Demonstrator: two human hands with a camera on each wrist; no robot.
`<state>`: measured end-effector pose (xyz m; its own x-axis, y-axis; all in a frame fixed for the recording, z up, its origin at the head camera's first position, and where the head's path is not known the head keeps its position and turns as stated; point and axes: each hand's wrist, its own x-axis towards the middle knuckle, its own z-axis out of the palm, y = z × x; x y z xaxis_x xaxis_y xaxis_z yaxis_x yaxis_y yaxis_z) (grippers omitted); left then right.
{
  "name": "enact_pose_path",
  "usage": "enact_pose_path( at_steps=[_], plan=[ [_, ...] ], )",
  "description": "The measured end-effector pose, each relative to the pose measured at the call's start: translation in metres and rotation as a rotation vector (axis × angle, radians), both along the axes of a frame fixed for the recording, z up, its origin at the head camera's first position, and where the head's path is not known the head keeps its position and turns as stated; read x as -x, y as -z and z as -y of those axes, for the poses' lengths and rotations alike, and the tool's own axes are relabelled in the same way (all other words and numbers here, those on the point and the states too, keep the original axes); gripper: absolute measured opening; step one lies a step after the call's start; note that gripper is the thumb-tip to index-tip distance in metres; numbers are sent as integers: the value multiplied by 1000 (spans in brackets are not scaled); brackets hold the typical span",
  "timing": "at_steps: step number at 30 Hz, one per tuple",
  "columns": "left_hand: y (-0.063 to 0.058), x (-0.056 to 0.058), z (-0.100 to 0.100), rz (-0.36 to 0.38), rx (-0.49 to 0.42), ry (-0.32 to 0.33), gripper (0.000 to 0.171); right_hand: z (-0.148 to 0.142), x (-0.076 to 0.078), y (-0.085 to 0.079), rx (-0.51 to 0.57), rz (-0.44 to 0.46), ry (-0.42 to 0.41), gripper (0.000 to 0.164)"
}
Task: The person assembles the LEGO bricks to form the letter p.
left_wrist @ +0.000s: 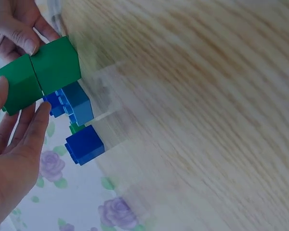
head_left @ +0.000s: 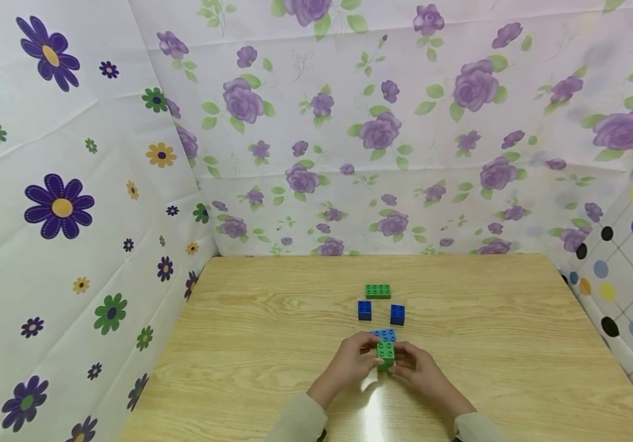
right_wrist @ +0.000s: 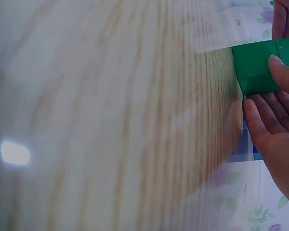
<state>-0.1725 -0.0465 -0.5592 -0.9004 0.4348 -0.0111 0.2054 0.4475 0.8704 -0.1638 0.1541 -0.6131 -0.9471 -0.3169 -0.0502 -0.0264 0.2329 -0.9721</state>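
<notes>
Two green toy bricks, an upper one (head_left: 385, 350) and a lower one (left_wrist: 57, 66), stand stacked, with a thin seam between them in the left wrist view. My left hand (head_left: 349, 362) grips the upper brick from the left, thumb on its near face and fingers behind. From the right, my right hand (head_left: 422, 372) holds the lower brick, its thumb close to the seam in the right wrist view. Just behind the stack lies a light blue brick (head_left: 385, 334), partly covered by the hands and the green bricks in the head view.
Beyond the light blue brick sit two dark blue bricks, a left one (head_left: 364, 310) and a right one (head_left: 397, 315). Farther back lies a long green brick (head_left: 378, 291). The wooden table (head_left: 261, 319) meets flowered cloth (head_left: 305, 209) at its back and left sides.
</notes>
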Motion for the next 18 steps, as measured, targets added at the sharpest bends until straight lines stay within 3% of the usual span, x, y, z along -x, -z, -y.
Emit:
enact_pose_path(
  at_steps=[4,8,18],
  plan=[
    [-1,-2,-1,-69,46,16,32,0,0,1,-3,14,3,46],
    [1,-3,-1,-100,32,15,32,-1,1,1,-11,19,4,46],
    [11,-6,0,-52,-82,-4,32,-1,0,2,-21,24,4,47]
  ],
)
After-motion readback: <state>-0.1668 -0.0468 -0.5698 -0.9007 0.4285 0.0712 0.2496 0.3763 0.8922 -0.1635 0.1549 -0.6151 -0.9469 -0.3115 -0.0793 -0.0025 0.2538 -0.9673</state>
